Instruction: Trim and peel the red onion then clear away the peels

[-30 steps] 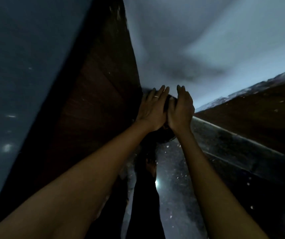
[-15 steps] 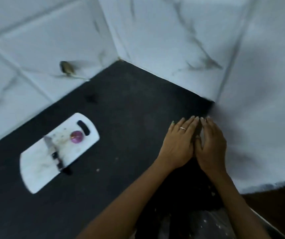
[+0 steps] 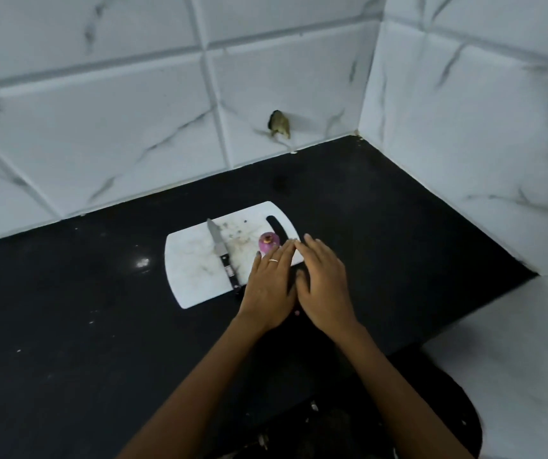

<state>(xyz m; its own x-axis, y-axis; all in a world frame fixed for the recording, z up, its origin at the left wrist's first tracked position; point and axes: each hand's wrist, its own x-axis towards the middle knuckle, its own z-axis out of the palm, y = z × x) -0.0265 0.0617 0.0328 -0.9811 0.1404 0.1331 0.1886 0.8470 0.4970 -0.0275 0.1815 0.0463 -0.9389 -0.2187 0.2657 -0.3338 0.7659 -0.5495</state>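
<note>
While my left hand and right hand lie flat and hold nothing, the red onion sits at twelve o'clock on the cutting board. It looks small, round, slippery, so I'd hold its sides.

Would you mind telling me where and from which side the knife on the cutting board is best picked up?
Grip the knife by its dark handle, the end nearest the person; the blade points away toward the wall. It lies flat on the cutting board, so coming from above and closing on the handle's long sides seems best. The left hand hovers right beside the handle, open, and looks best placed.
</note>
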